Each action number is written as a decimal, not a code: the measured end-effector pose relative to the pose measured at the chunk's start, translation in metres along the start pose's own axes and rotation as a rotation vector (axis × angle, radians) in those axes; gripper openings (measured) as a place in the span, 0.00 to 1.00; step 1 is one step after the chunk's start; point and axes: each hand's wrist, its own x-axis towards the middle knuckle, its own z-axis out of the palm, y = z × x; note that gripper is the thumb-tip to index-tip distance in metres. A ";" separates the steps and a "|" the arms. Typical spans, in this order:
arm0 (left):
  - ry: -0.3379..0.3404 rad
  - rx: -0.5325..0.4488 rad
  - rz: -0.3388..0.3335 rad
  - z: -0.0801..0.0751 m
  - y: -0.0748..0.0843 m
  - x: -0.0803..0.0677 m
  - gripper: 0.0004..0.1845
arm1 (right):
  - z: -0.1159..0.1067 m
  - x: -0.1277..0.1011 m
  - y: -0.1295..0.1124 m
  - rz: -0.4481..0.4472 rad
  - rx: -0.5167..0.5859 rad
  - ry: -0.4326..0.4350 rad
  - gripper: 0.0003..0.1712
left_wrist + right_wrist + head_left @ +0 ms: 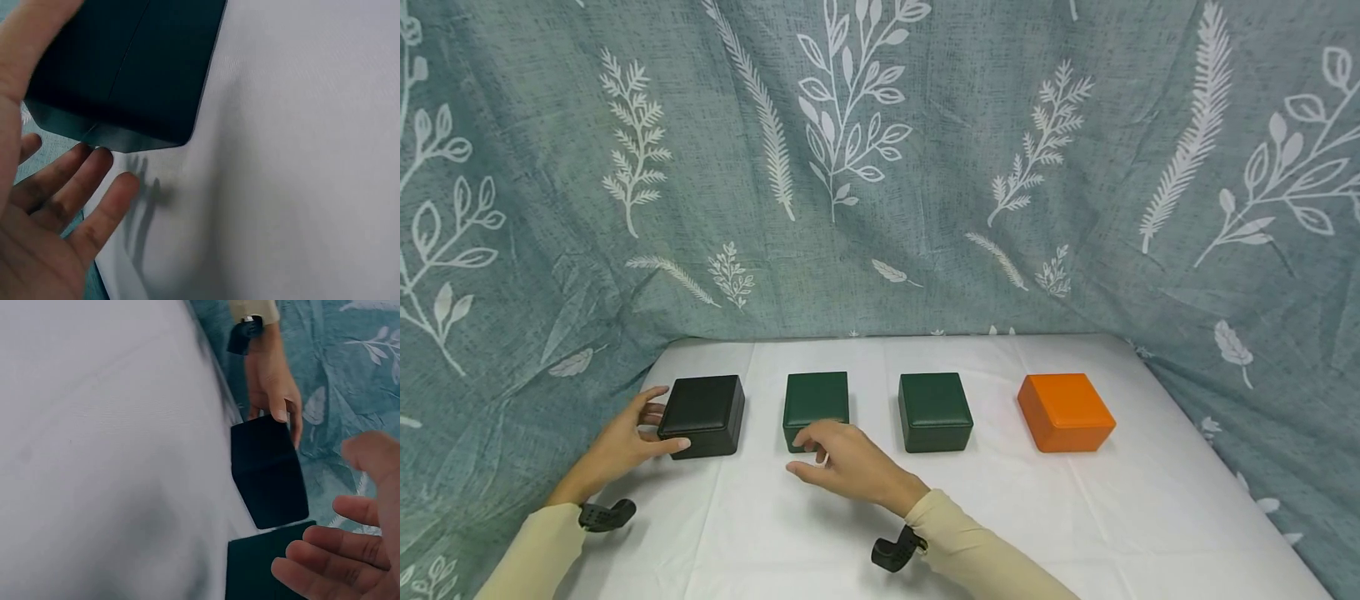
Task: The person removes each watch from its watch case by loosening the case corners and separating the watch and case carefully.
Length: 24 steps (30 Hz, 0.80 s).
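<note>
A black square box with a cushioned lid (703, 404) stands at the left end of a row on the white cloth. Around its left side is my left hand (613, 446), its thumb along the front and its fingers spread at the left face; in the left wrist view the fingertips lie right at the lower edge of the box (125, 69). My right hand (861, 471) hovers before the left dark green box (816, 393), covering part of its front. Its fingers are loosely bent, with nothing between them and the thumb.
Farther right stand a second dark green box (935, 404) and an orange box (1066, 404), spaced apart. White cloth (760, 542) covers the table. A teal curtain with white leaf prints (940, 250) hangs behind it and at both sides.
</note>
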 end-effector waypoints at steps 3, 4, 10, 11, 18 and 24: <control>-0.032 -0.012 -0.010 0.000 -0.005 0.002 0.60 | 0.009 0.004 0.000 -0.039 -0.052 -0.016 0.19; -0.043 -0.018 -0.015 0.000 -0.006 0.002 0.60 | 0.012 0.005 0.000 -0.048 -0.069 -0.020 0.19; -0.065 -0.013 -0.022 0.001 -0.010 0.004 0.61 | 0.024 0.016 -0.004 -0.081 -0.094 -0.029 0.21; -0.064 -0.007 -0.020 0.001 -0.010 0.004 0.61 | 0.024 0.018 -0.005 -0.085 -0.091 -0.031 0.21; -0.065 0.039 -0.018 0.003 -0.010 0.005 0.63 | 0.032 0.031 -0.009 -0.059 -0.102 -0.058 0.26; -0.057 0.044 -0.014 0.004 -0.011 0.005 0.64 | 0.040 0.043 -0.015 -0.062 -0.142 -0.064 0.27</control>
